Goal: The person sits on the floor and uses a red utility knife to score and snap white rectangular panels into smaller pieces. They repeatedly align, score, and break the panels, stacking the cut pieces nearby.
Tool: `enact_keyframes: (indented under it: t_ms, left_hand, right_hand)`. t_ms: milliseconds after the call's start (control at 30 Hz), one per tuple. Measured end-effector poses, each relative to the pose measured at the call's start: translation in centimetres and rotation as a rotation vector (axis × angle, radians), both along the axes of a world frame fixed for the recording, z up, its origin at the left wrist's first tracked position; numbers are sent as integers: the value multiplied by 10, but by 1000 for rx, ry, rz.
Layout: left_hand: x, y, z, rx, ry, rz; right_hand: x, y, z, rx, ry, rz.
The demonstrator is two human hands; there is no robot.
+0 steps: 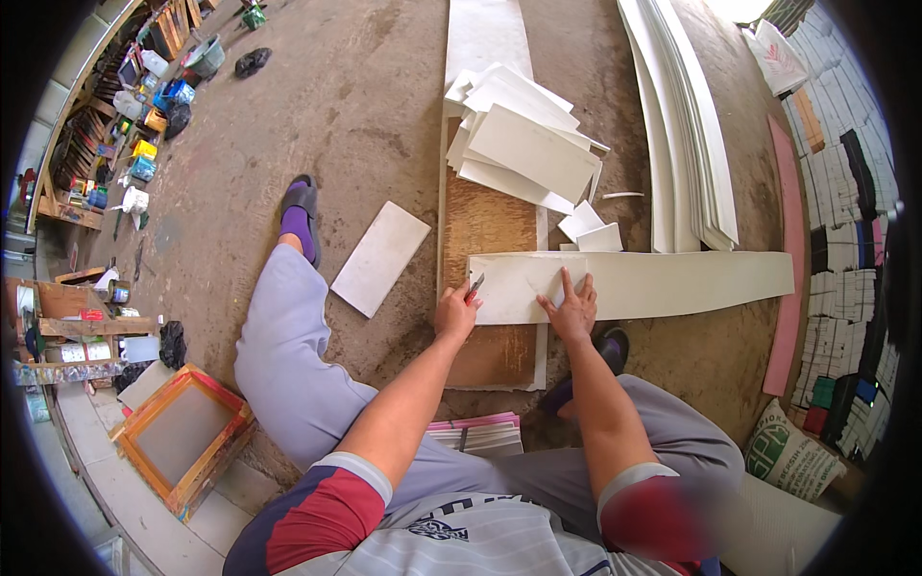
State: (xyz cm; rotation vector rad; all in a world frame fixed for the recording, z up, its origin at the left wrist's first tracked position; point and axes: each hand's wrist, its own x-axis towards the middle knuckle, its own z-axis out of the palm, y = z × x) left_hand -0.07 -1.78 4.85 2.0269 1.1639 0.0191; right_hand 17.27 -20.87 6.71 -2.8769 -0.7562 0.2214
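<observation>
My left hand is closed around a red utility knife, its tip at the left end of a long white strip of sheet material. The strip lies crosswise over a worn brown wooden board. My right hand presses on the strip with its fingers spread, holding nothing. A faint edge under the right fingers looks like a shorter white piece lying on the strip, but I cannot tell for sure. Beyond my hands, a loose pile of cut white rectangles rests on the board.
Long white strips are stacked at the far right. One white rectangular block lies on the floor to the left. A wooden-framed screen leans at lower left. Paint containers line the left; a printed sack stands at lower right.
</observation>
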Motion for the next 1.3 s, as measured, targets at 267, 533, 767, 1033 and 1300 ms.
enact_keyframes:
  t_ms: [267, 533, 767, 1033, 1300]
  left_hand:
    - [20, 22, 22, 127, 141, -269]
    - [23, 23, 20, 357, 82, -686]
    - [27, 12, 30, 326, 143, -672]
    - [21, 16, 26, 239, 118, -614]
    - [36, 18, 64, 386, 203, -861]
  right_hand:
    - [0, 8, 8, -91, 66, -48]
    - [-6, 21, 23, -121, 71, -96]
    - [-36, 18, -13, 165, 88, -238]
    - [-116, 86, -33, 806, 698, -484]
    - [-64, 84, -59, 1150, 473, -1033]
